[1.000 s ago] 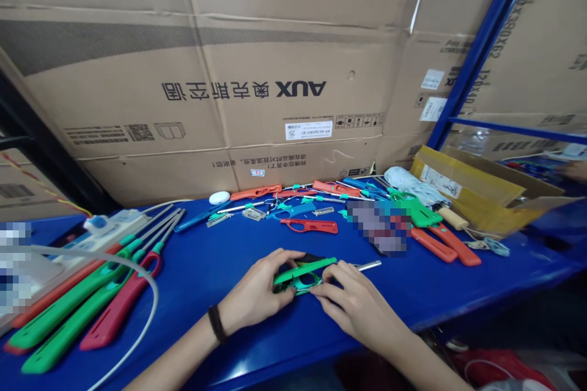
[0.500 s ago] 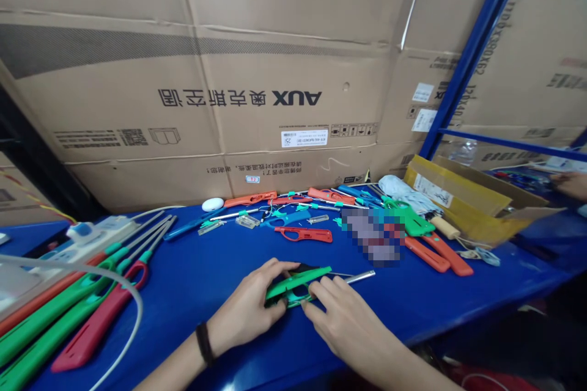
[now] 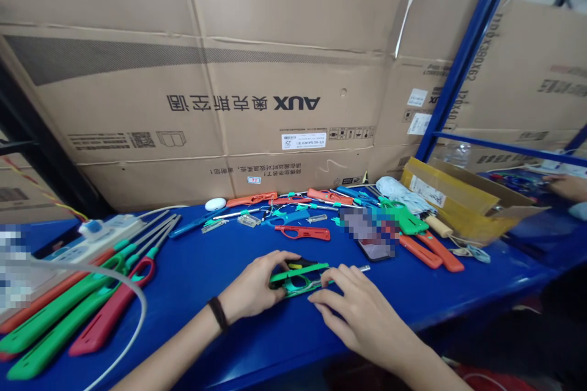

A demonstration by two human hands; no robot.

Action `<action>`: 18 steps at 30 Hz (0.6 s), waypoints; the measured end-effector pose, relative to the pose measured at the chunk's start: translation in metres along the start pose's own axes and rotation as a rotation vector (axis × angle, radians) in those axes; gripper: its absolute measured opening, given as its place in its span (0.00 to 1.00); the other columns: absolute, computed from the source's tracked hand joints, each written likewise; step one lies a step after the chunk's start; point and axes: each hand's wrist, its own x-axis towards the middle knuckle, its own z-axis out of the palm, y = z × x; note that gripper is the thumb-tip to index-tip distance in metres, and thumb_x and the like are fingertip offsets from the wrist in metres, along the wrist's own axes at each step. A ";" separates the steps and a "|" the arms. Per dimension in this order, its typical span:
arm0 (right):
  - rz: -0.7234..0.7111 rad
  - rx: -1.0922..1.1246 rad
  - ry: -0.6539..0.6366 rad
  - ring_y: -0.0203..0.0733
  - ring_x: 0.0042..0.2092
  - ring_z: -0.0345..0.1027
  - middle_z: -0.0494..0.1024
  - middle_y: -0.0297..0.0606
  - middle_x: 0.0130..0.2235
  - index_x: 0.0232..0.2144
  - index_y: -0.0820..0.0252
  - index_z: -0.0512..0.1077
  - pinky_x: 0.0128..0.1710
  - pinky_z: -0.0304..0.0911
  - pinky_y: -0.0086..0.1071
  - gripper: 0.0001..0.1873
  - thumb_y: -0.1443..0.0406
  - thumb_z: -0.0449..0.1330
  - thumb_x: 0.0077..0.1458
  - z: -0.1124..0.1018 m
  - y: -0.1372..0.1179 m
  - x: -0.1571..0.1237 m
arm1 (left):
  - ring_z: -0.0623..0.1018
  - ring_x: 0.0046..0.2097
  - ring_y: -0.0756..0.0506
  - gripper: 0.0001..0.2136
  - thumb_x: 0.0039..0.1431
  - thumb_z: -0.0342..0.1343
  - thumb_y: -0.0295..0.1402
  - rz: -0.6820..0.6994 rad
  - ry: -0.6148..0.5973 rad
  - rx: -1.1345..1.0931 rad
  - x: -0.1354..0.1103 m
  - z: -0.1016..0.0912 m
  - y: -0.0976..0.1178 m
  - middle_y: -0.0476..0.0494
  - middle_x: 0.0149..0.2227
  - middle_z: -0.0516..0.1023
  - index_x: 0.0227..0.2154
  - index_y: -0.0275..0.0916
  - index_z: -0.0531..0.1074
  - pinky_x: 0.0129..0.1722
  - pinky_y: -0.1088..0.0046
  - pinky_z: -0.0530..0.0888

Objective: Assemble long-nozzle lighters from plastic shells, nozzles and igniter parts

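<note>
My left hand (image 3: 252, 290) is closed round the left end of a green plastic lighter handle (image 3: 298, 278) lying on the blue table (image 3: 206, 269). A thin metal tube (image 3: 355, 270) sticks out of the handle to the right. My right hand (image 3: 355, 311) rests on the handle's right end, fingers curled and pressing on it. A dark band circles my left wrist.
Several long green and red lighters (image 3: 77, 305) lie at the left beside a white power strip (image 3: 98, 235) and a white cable. Red, blue and green handle parts (image 3: 302, 232) are scattered behind. An open yellow-lined carton (image 3: 463, 201) stands at the right. Large cardboard boxes (image 3: 229, 85) wall the back.
The view shifted slightly. My right hand's fingers moved a little along the handle's right end; my left hand keeps its grip and the handle stays put.
</note>
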 end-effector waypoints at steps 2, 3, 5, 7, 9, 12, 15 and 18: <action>0.015 0.019 0.014 0.42 0.42 0.66 0.72 0.36 0.39 0.39 0.52 0.72 0.45 0.60 0.39 0.10 0.69 0.54 0.58 -0.004 0.000 -0.005 | 0.76 0.44 0.43 0.29 0.41 0.53 0.20 -0.026 0.012 0.011 0.001 0.000 0.000 0.46 0.42 0.76 0.50 0.44 0.68 0.44 0.67 0.72; 0.021 0.023 0.016 0.42 0.42 0.66 0.72 0.36 0.38 0.39 0.52 0.72 0.45 0.60 0.39 0.10 0.69 0.54 0.58 -0.006 0.001 -0.007 | 0.76 0.44 0.43 0.29 0.41 0.54 0.20 -0.033 0.019 0.016 0.001 0.001 0.000 0.46 0.42 0.76 0.50 0.44 0.68 0.45 0.67 0.72; 0.028 0.033 0.017 0.42 0.41 0.66 0.72 0.36 0.37 0.39 0.52 0.72 0.45 0.61 0.38 0.10 0.69 0.53 0.58 -0.008 0.002 -0.011 | 0.76 0.45 0.42 0.29 0.43 0.55 0.21 -0.035 0.032 0.022 0.000 0.001 -0.001 0.46 0.43 0.77 0.51 0.45 0.69 0.47 0.67 0.71; 0.032 0.045 0.027 0.42 0.41 0.66 0.72 0.37 0.37 0.39 0.52 0.72 0.45 0.61 0.38 0.10 0.69 0.53 0.59 -0.009 0.004 -0.014 | 0.75 0.47 0.42 0.27 0.45 0.56 0.22 -0.031 0.051 0.022 -0.003 0.002 -0.003 0.46 0.45 0.77 0.52 0.46 0.68 0.49 0.66 0.70; 0.039 0.055 0.048 0.42 0.41 0.66 0.72 0.37 0.38 0.40 0.51 0.73 0.45 0.61 0.39 0.10 0.68 0.53 0.59 -0.011 0.006 -0.016 | 0.75 0.49 0.41 0.26 0.48 0.57 0.25 -0.025 0.067 0.012 -0.005 0.002 -0.006 0.46 0.47 0.76 0.52 0.47 0.68 0.51 0.64 0.69; 0.062 0.060 0.079 0.43 0.41 0.66 0.73 0.37 0.38 0.39 0.51 0.73 0.45 0.60 0.40 0.10 0.68 0.55 0.58 -0.013 0.009 -0.018 | 0.74 0.51 0.41 0.25 0.50 0.57 0.27 -0.011 0.067 -0.009 -0.008 0.002 -0.007 0.46 0.50 0.75 0.53 0.47 0.67 0.52 0.64 0.68; 0.076 0.051 0.087 0.42 0.39 0.66 0.73 0.37 0.37 0.38 0.51 0.73 0.43 0.61 0.40 0.09 0.68 0.55 0.58 -0.015 0.010 -0.016 | 0.74 0.51 0.41 0.24 0.50 0.57 0.27 0.001 0.062 -0.011 -0.010 -0.002 -0.004 0.46 0.51 0.74 0.53 0.48 0.68 0.51 0.65 0.68; 0.080 0.048 0.107 0.42 0.38 0.67 0.73 0.38 0.36 0.36 0.53 0.74 0.41 0.62 0.38 0.09 0.68 0.54 0.58 -0.015 0.013 -0.011 | 0.74 0.49 0.41 0.21 0.53 0.58 0.32 0.011 0.077 -0.009 -0.013 -0.009 0.001 0.45 0.49 0.74 0.51 0.47 0.69 0.49 0.66 0.70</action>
